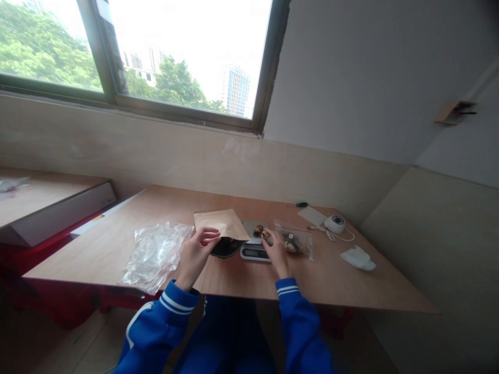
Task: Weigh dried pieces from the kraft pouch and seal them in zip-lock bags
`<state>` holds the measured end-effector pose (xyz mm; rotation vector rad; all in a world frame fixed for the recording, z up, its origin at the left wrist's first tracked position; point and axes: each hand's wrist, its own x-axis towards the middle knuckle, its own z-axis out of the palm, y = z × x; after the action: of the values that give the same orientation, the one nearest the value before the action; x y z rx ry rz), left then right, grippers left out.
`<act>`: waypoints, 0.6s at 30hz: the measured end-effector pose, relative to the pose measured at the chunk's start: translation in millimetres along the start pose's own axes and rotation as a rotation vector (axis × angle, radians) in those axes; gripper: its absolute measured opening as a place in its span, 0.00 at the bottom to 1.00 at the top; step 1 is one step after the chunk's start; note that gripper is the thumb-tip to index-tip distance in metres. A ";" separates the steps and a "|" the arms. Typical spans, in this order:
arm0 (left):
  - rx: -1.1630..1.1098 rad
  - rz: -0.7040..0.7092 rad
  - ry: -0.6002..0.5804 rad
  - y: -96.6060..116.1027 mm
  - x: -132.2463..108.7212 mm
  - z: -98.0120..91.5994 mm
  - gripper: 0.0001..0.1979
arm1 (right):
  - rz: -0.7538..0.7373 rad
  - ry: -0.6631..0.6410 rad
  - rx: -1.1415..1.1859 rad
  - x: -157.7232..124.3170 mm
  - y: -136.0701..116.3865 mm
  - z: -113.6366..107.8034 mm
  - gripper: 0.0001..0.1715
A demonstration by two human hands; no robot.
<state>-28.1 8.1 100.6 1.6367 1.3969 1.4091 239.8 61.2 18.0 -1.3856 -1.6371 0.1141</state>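
The left hand (pixel 200 243) pinches the edge of a tan paper bag with a dark interior (pixel 222 220) between thumb and fingers, at the left side of its mouth, which gapes toward the person. The bag is near the middle of a wide, light-brown wooden table (pixel 230 283), just left of a flat, pale digital scale with a dark display (pixel 255 253); any reading is too dim to make out. Over the scale, the right hand (pixel 276 249) has its thumb and fingertips closed on a small, rounded, brown-and-cream mushroom-like piece (pixel 264 235) — a second rounded brown piece (pixel 258 229) shows just beside it, at the scale's plate. Right of the scale lies a clear plastic zip bag with a red seal line (pixel 306 241), dark and whitish pieces inside. Farther right are a white dome-shaped camera with a cable (pixel 334 224) and a crumpled white sheet (pixel 357 257). On the left side of the table, beside the left forearm, spreads a loose pile of clear, red-lined plastic bags (pixel 154 254).
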 end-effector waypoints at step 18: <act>-0.015 -0.010 -0.005 -0.9 -1.5 0.8 0.15 | 0.037 -0.035 0.025 -18.1 13.7 -1.3 0.25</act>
<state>-27.5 7.1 99.0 1.6206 1.3862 1.4058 248.7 50.8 -0.2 -1.4023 -1.6335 0.1813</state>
